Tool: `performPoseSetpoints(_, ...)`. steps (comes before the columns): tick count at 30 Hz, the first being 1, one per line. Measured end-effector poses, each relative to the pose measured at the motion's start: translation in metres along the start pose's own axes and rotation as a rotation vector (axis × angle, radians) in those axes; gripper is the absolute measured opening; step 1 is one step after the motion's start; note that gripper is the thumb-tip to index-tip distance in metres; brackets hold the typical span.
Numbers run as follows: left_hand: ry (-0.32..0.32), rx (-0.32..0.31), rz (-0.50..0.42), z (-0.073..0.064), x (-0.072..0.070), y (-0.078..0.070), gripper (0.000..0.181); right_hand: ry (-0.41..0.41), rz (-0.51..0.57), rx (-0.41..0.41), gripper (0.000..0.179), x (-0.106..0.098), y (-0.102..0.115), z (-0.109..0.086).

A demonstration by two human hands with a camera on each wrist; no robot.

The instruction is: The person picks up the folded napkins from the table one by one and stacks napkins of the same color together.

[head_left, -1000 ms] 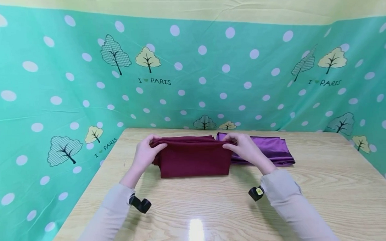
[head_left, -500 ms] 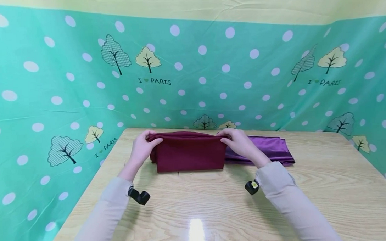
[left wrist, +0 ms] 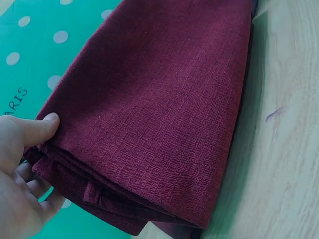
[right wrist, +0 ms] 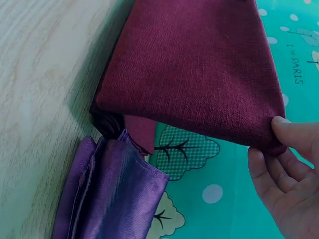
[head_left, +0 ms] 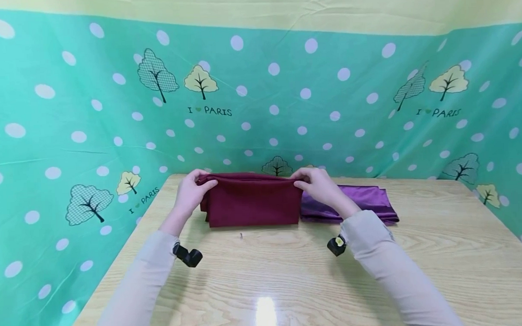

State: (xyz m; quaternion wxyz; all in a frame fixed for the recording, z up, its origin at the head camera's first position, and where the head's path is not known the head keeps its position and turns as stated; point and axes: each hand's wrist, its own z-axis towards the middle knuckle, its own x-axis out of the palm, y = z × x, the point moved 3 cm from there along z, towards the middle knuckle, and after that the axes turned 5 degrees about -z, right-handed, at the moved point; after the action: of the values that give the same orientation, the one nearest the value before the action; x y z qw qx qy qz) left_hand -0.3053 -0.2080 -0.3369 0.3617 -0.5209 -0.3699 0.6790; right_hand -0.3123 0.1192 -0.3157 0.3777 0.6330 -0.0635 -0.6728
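A folded dark red cloth hangs between my two hands in the head view, its lower edge close to the table. My left hand pinches its upper left corner, thumb in front and fingers behind. In the left wrist view, several folded layers of the cloth show at that side. The upper right corner is pinched by my right hand. A folded shiny purple cloth lies just right of the red one, partly behind my right hand and wrist. Whether the red cloth touches the table, I cannot tell.
The light wooden table stretches out in front of me. Behind it hangs a green dotted curtain with printed trees. A small dark mark shows on the wood below the red cloth.
Both hands have moved the red cloth farther back and a little to the left. The small mark on the table has come into sight. The purple cloth has stayed in place.
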Motion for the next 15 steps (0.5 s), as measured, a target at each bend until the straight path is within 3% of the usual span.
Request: performPoseSetpoints(15,-0.002,-0.023,0.007,0.014,0.000,0.002,0.031,-0.005,-0.021,0.003,0.017,0.002,0.003,0.018)
